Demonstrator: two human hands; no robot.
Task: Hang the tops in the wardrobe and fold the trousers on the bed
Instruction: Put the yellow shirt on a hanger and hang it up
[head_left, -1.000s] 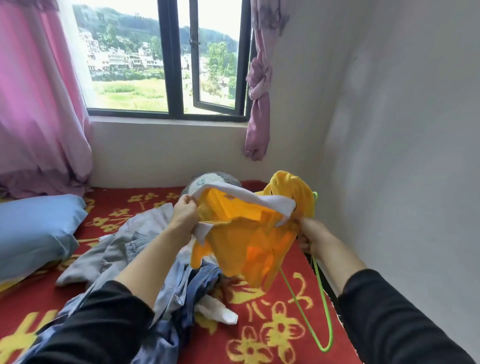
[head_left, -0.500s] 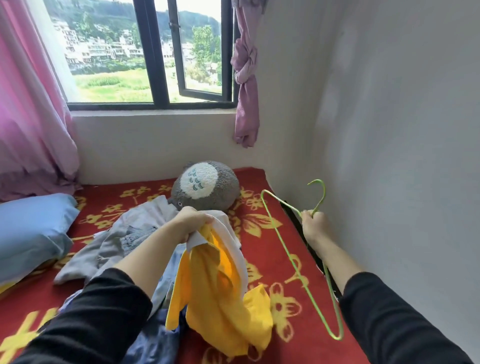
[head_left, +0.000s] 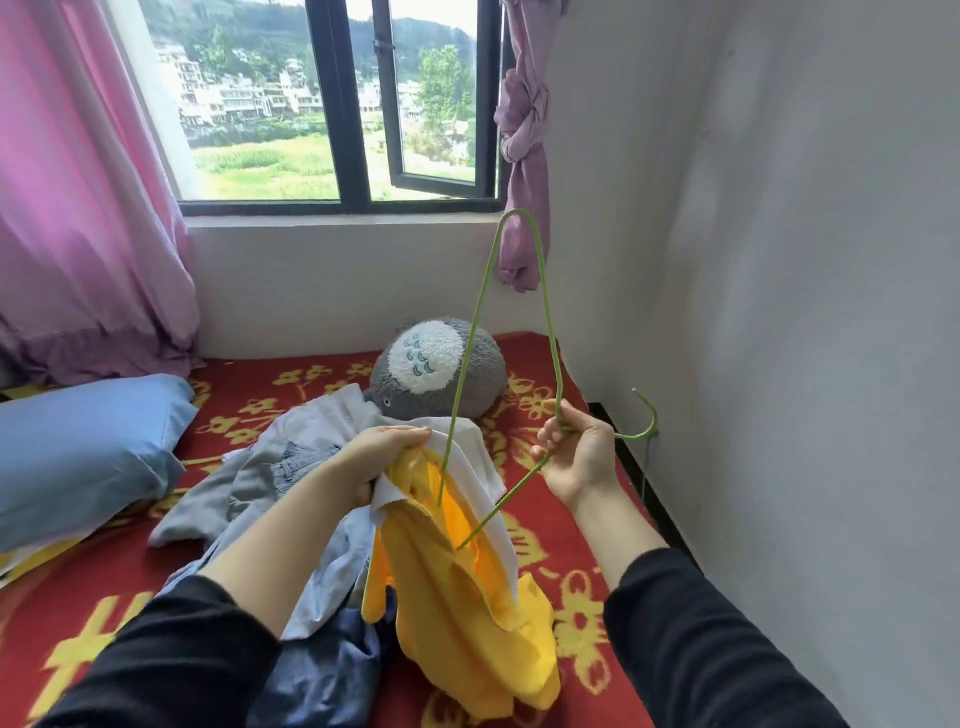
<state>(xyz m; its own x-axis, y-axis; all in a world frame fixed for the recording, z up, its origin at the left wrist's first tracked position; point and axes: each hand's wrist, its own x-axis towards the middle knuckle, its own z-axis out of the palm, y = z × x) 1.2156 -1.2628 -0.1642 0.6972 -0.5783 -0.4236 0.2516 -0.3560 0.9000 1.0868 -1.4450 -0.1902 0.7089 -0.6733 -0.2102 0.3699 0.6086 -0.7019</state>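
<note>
Yellow top hangs over the bed, held up at its white-edged opening by the left hand, fingers clenched on the fabric. Left of the top: heap of blue and grey clothes on the red flowered bedcover. Right of the top: right hand, fingers grasping the green wire hanger at the neck below its hook. One hanger shoulder sits inside the top's opening; the other points up. Beyond the top: grey plush toy. Far left of the top: blue pillow. Behind the top: window, pink curtain.
</note>
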